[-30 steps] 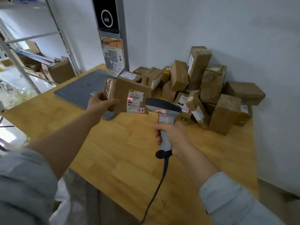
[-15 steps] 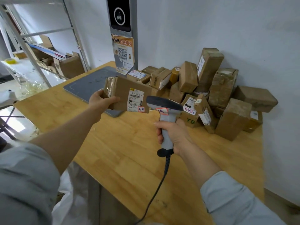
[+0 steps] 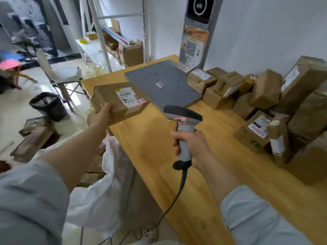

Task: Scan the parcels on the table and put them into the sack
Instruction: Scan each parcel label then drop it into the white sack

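Left hand (image 3: 99,117), fingers curled on the near end of a parcel (image 3: 116,101), holds it over the surface's (image 3: 177,174) left edge; white sack (image 3: 99,200) hangs beside that edge; right hand (image 3: 192,145), fingers wrapped round the scanner (image 3: 183,117) grip; other parcels (image 3: 265,89) heaped along the far right edge.

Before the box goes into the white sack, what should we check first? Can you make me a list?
1. Left hand grips the parcel: ok.
2. Label on the parcel scanned: cannot tell.
3. Sack mouth open: ok.
4. Parcel right above the sack: cannot tell.
5. Right hand holds the scanner apart from the parcel: ok.
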Available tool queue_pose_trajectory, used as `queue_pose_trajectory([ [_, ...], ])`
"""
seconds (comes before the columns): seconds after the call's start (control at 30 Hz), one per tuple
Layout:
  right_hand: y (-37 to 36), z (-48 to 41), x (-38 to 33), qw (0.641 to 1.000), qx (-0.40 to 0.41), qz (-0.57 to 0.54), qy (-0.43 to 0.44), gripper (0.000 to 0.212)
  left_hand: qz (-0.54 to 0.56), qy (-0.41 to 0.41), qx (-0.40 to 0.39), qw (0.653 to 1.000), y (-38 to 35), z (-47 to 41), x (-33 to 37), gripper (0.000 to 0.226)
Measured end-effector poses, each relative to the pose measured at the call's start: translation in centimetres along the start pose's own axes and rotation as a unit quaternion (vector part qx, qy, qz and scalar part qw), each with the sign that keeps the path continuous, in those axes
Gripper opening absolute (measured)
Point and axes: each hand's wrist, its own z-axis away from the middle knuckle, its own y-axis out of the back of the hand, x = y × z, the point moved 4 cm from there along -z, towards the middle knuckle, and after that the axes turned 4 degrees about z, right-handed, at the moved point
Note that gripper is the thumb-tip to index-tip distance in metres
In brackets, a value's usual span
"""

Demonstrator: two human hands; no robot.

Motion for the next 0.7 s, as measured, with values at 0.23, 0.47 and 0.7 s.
queue_pose_trajectory([
  [0.23,-9.1,-2.8,3.4,0.992,-0.097,0.041,-0.071,0.01,-0.021,0.092,0.132,0.987,13.3,-2.9,-4.8,0.056],
  [0.47,-15.1,-5.0,6.8,0.978,-0.142,0.083,-0.13,0.007,0.022,0.194,0.218,0.956,18.1,-5.9,-10.8,0.057],
  [0.7,-17.0,-7.2,8.2,0.973,-0.125,0.099,-0.164,0.008,0.05,0.247,0.128,0.959,18.2,-9.8,-14.8,0.044],
])
